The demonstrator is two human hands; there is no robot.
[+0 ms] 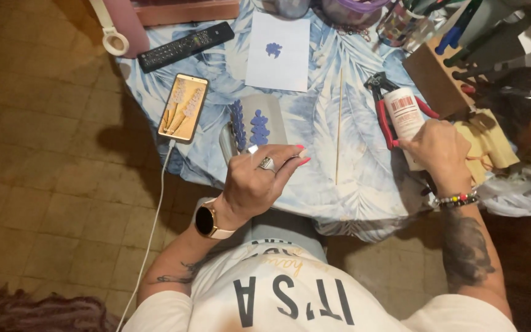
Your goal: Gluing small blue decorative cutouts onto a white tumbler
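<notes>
Blue petal pieces stacked on grey pad, near centre. Phone at left shows flower picture. Left hand pinched narrow, contents unclear, just near the pad. One petal cluster glued on far paper; most unplaced. Skewer bare. Right hand wrapped round white bottle beside red pliers.

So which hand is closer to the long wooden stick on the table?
Left. The left hand hovers just left of the wooden stick, near its lower end. The right hand sits farther off to its right, gripping a white bottle.

floor: brown tiles, dim | table: blue leaf-print cloth
</notes>
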